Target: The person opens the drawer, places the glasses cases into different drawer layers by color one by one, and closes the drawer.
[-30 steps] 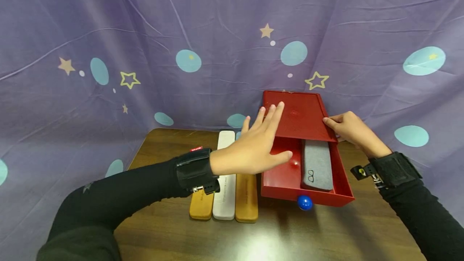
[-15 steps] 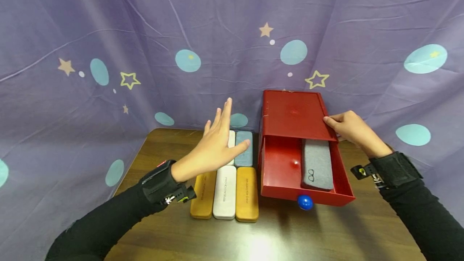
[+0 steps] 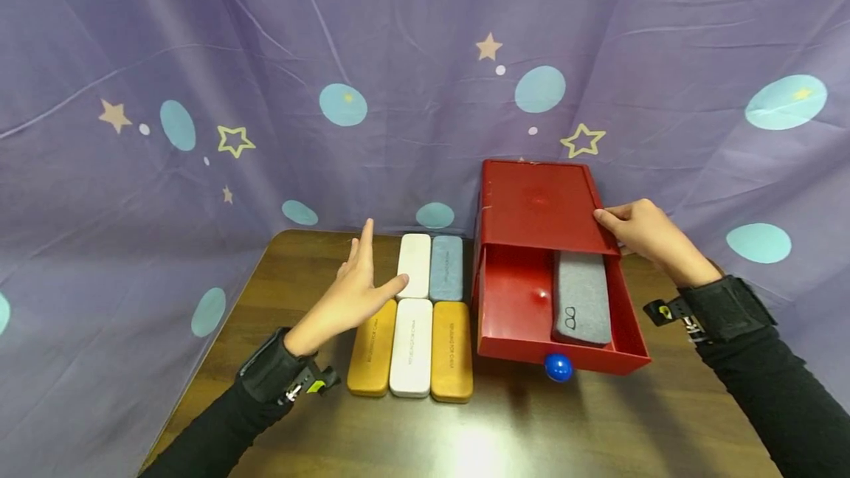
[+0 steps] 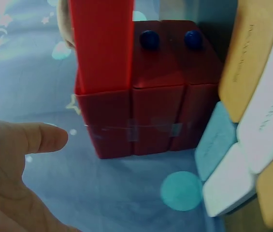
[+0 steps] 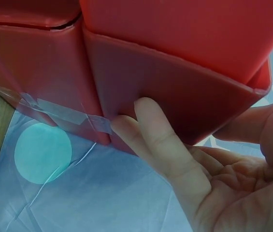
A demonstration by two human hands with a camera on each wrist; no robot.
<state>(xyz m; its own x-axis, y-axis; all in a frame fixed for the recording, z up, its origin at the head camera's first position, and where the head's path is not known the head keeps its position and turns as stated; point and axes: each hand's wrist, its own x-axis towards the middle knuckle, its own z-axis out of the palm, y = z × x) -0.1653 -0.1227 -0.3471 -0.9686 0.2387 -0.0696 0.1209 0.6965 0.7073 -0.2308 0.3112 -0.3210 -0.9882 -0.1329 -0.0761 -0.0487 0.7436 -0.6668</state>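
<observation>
My right hand (image 3: pixel 647 234) holds the right edge of the red drawer cabinet (image 3: pixel 538 205), thumb on top; in the right wrist view its fingers (image 5: pixel 163 137) lie against the cabinet's side. The top drawer (image 3: pixel 518 301) is pulled out, its blue knob (image 3: pixel 558 368) facing forward. Inside, along the right wall, lies a grey glasses case (image 3: pixel 582 297) with a printed spectacles mark. My left hand (image 3: pixel 347 297) hovers with fingers spread and holds nothing, just left of two white cases (image 3: pixel 412 349), two mustard cases (image 3: pixel 451 352) and a blue case (image 3: pixel 446 268).
The cases lie side by side in two rows on the brown wooden table (image 3: pixel 524 434), close to the cabinet's left side. Two lower drawers (image 4: pixel 158 63) with blue knobs are pushed in. A purple patterned cloth (image 3: pixel 398 57) hangs behind and on the left.
My left hand has moved from in front of the cabinet leftward and down, past the cases, uncovering them. My right hand stays at the cabinet's edge, and the drawer stands as before.
</observation>
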